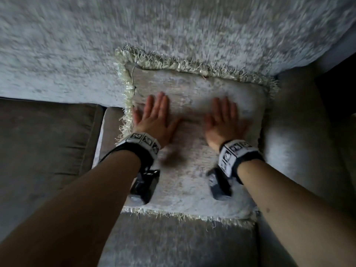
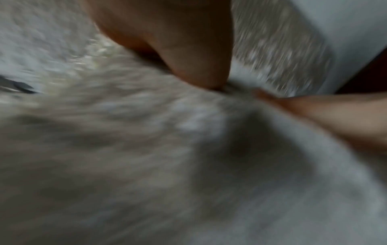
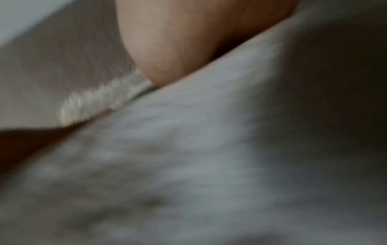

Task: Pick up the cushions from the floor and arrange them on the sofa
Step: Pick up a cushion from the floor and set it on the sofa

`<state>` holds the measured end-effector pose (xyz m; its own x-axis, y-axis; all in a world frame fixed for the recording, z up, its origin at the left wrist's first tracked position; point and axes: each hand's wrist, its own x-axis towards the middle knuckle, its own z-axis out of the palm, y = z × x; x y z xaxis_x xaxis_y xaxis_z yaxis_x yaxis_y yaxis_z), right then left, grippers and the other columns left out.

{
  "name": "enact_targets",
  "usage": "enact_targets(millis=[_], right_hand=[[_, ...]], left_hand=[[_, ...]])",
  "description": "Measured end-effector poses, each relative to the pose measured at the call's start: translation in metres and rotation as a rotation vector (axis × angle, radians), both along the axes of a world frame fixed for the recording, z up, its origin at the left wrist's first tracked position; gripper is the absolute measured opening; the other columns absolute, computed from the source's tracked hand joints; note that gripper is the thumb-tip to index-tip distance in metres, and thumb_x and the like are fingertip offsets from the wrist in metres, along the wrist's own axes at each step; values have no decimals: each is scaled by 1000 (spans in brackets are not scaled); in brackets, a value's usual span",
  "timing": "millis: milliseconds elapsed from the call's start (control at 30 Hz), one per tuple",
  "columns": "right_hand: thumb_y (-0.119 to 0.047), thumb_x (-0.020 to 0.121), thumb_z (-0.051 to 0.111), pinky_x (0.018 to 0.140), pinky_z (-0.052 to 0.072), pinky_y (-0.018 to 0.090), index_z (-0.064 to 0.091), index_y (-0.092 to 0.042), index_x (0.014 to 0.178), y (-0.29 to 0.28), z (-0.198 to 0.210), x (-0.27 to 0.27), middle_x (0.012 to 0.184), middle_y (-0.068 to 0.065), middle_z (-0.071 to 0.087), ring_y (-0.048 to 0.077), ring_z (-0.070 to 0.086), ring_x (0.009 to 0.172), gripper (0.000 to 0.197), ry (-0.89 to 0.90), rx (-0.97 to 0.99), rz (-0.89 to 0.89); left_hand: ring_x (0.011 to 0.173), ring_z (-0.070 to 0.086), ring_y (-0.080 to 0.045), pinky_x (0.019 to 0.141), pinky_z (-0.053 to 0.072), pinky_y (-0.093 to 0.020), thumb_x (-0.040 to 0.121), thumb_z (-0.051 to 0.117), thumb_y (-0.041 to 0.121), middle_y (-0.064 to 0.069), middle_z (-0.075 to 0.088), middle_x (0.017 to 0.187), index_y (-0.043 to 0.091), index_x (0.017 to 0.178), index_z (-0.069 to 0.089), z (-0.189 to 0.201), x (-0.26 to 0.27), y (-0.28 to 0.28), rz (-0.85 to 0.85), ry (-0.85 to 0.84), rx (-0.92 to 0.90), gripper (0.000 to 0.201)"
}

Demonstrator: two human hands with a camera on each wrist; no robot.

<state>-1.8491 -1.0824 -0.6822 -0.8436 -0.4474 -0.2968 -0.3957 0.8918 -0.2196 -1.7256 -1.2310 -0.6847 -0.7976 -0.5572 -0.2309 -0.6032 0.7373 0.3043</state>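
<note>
A pale grey-beige cushion (image 1: 194, 151) with a cream fringe lies on the sofa seat (image 1: 173, 241), its far edge against the shaggy back (image 1: 134, 31). My left hand (image 1: 154, 116) lies flat on its left half, fingers straight. My right hand (image 1: 225, 120) lies flat on its right half, blurred. In the left wrist view the left hand (image 2: 188, 54) presses into the cushion (image 2: 125, 149). Blurred in the right wrist view, the right hand (image 3: 171, 41) rests on the cushion (image 3: 188, 157) near its fringe (image 3: 100, 99).
A grey armrest (image 1: 300, 141) rises right of the cushion. A darker brown seat section (image 1: 44, 143) lies to the left, past a seam. A dark gap (image 1: 335, 89) shows beyond the armrest.
</note>
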Motion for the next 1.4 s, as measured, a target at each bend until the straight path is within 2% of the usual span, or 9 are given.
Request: enact_targets(millis=[133, 200, 333, 433, 600, 800, 967, 1233, 1400], right_hand=[[-50, 96, 34, 119, -2, 57, -2, -22, 157, 13, 20, -35, 165, 1, -8, 26, -8, 152, 77, 23, -85, -329], [-47, 90, 50, 118, -6, 55, -2, -22, 157, -11, 37, -53, 165, -2, -9, 20, -9, 152, 89, 67, -221, -200], [-86, 67, 55, 119, -3, 57, 2, -24, 157, -57, 48, -70, 165, 0, -3, 23, -4, 152, 122, -64, -120, 221], [-98, 50, 49, 120, 11, 55, 11, -18, 156, -68, 42, -70, 164, 5, 14, 28, 18, 150, 138, -107, 13, 259], [-89, 63, 53, 102, 41, 43, 53, -11, 125, -68, 34, -61, 128, 13, 61, 32, 56, 118, 100, 146, 20, 324], [-80, 71, 58, 85, 51, 41, 69, -9, 88, -45, 72, -65, 86, 16, 73, 34, 68, 86, 74, 250, -140, 293], [-84, 62, 61, 80, 57, 41, 73, -21, 98, -6, 125, -90, 96, 10, 75, 32, 70, 92, 73, 126, -310, -54], [-90, 50, 60, 82, 57, 42, 71, -19, 97, 27, 134, -92, 96, 8, 74, 31, 69, 93, 86, 23, -543, -407], [-93, 44, 59, 103, 44, 47, 50, -18, 129, 19, 123, -94, 131, 9, 58, 31, 56, 121, 114, -15, -439, -316]], left_hand=[[146, 16, -41, 119, 13, -54, 62, 38, 93, -20, 4, 161, 19, 154, -9, -32, 29, -32, 626, -88, 407, 127], [141, 32, -35, 119, 22, -41, 47, 38, 101, -19, 28, 153, 14, 154, 3, -37, 38, -43, 626, -25, 584, 142], [133, 43, -26, 110, 31, -32, 76, 61, 67, -11, 37, 146, 9, 151, 15, -34, 51, -45, 595, -3, 668, 106], [95, 68, -18, 80, 52, -22, 43, 66, 81, -6, 69, 109, 7, 126, 58, -45, 61, -43, 561, -69, 706, 111], [96, 70, -25, 88, 57, -40, 28, 60, 96, -7, 73, 105, 17, 110, 66, -70, 66, -39, 637, -55, 619, 114], [108, 62, -33, 92, 47, -33, 64, 75, 65, -13, 69, 112, 9, 108, 63, 13, 42, -25, 632, -66, 457, 73], [93, 65, -31, 74, 45, -30, 64, 71, 69, -7, 64, 87, 16, 88, 58, 103, -15, -56, 378, 2, 274, 59], [75, 50, -26, 67, 44, -36, 57, 61, 82, -4, 52, 82, 18, 95, 45, 175, -72, -76, 140, 63, -80, 76], [116, 51, -38, 98, 37, -53, 72, 54, 78, -19, 55, 124, 11, 125, 46, 140, -65, -74, 173, -32, -152, 85]])
